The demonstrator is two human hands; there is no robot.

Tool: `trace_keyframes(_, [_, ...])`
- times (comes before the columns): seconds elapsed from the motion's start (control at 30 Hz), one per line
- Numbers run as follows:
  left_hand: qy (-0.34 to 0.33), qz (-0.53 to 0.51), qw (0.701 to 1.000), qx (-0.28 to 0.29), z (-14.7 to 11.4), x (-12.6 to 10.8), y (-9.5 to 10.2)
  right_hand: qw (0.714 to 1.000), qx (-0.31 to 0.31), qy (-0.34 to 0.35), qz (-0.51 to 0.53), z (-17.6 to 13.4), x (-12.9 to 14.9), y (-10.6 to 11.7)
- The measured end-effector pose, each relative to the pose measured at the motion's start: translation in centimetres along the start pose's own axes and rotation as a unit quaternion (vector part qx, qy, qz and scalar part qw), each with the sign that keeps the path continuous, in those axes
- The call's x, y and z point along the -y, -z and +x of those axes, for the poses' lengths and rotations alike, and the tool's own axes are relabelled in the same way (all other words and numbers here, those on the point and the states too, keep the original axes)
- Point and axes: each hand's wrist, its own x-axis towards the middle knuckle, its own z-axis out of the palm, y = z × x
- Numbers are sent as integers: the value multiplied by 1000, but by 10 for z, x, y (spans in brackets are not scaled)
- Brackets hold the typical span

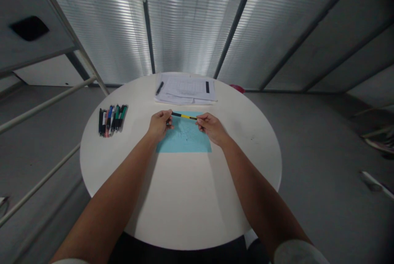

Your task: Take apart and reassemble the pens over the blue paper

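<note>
A yellow and black pen (185, 116) is held level between my two hands, above a light blue sheet of paper (184, 145). My left hand (160, 124) pinches its black end between thumb and fingers. At the other end, my right hand (211, 126) grips the dark tip the same way. Thin scribbled marks show on the blue sheet, which lies flat on the round white table (187, 198). Both hands hover over the sheet's upper corners and hide parts of them.
Several pens (112, 119) lie in a row at the table's left. Near the far edge are white printed papers (184, 89) with a black pen (159, 88) on them. A metal rail frame (49, 103) stands left of the table. Behind it is a blind-covered glass wall (184, 22).
</note>
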Motion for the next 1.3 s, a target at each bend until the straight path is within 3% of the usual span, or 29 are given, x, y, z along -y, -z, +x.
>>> trace_keyframes(0.37, [-4,-14,1000,13,-2,-1,-1,996,20,52,-66,1,-9,3])
trace_keyframes(0.7, [7,-19,999,-25,-2,-1,-5,994,-7,67,-85,0,-5,-6])
trace_keyframes(0.97, [-10,-15,999,41,-3,1,-3,999,-37,24,-21,5,-4,-3])
trace_keyframes(1.3, [-7,-33,998,53,-5,-1,1,998,-42,-8,-37,4,-4,-2])
